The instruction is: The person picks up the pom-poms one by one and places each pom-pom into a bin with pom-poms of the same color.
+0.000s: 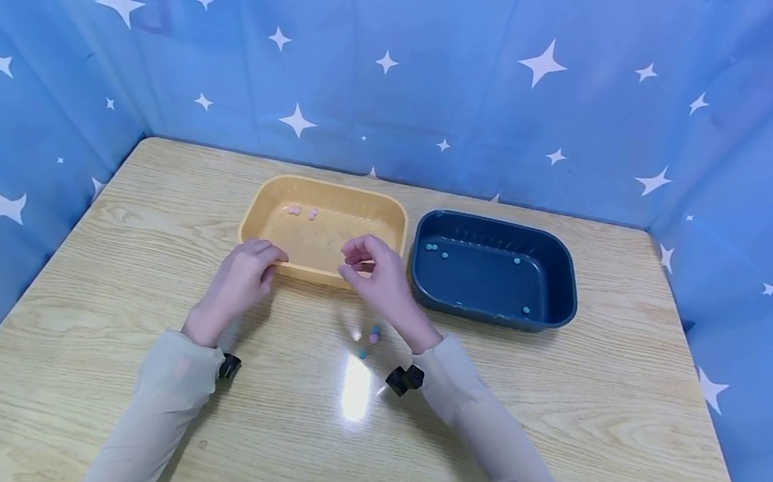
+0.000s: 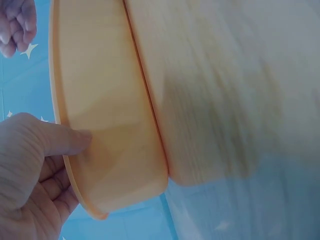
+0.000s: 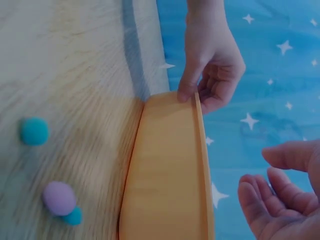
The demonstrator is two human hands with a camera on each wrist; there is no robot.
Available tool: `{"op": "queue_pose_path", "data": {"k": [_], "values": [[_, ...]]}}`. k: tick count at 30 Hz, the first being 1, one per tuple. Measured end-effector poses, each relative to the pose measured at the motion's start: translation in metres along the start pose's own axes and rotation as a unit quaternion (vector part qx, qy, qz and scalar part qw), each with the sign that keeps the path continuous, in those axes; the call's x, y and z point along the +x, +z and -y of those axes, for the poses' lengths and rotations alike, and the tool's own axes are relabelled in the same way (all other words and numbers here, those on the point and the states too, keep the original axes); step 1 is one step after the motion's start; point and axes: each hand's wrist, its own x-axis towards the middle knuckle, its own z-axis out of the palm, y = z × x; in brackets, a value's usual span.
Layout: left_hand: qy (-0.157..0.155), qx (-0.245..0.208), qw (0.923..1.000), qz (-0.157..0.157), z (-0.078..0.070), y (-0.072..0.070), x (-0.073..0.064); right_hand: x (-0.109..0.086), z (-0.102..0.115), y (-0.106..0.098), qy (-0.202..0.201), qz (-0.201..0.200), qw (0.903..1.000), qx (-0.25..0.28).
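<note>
Okay, head view first: we have the left hand (image 1: pixel 242 279) gripping the near rim of the orange tray (image 1: pixel 326 240) by its left corner. The right hand (image 1: pixel 383 281) is over the near rim at the tray's right end, fingers loosely bent, thumb apart, nothing visible between them. Inside the orange tray, toward back left, we see two small groups of pink balls (image 1: pixel 294 210). Just right of it sits the navy tray (image 1: pixel 475 280), with teal balls (image 1: pixel 517 260) on its floor: three at back left, one farther right, one at front right. On the wooden table (image 1: pixel 79 310), in front of the orange tray's right end, we get one purple ball (image 1: pixel 374 339) between two loose teal ones. Blue star curtain (image 1: pixel 443 73) behind.

Left wrist view: we see the left thumb on the tray's outer wall, fingers behind the rim, so it's a pinch on the wall. Right hand is cut off at top left.

Right wrist view: right hand released, thumb and curved fingers spaced, beside the rim. Left hand pinches the far end. Second teal ball is partly hidden by the purple one; we can't tell if they touch.
</note>
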Motion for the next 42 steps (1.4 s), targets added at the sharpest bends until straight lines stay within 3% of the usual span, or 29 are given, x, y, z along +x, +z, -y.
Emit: {"op": "queue_pose_path", "data": {"k": [5, 12, 29, 42], "values": [[0.007, 0.000, 0.9999, -0.009, 0.001, 0.001, 0.000, -0.010, 0.000, -0.006, 0.005, 0.006, 1.0000, -0.003], [0.018, -0.002, 0.9996, -0.021, 0.002, 0.003, -0.001, -0.025, -0.008, -0.014, -0.024, 0.016, 0.9992, -0.027], [0.029, -0.006, 0.9991, -0.032, 0.003, 0.003, -0.001, -0.052, -0.020, -0.033, -0.008, 0.015, 0.9981, -0.060], [0.032, -0.006, 0.9989, -0.034, 0.002, 0.003, 0.000, -0.074, -0.032, -0.041, 0.016, 0.036, 0.9960, -0.080]]}}
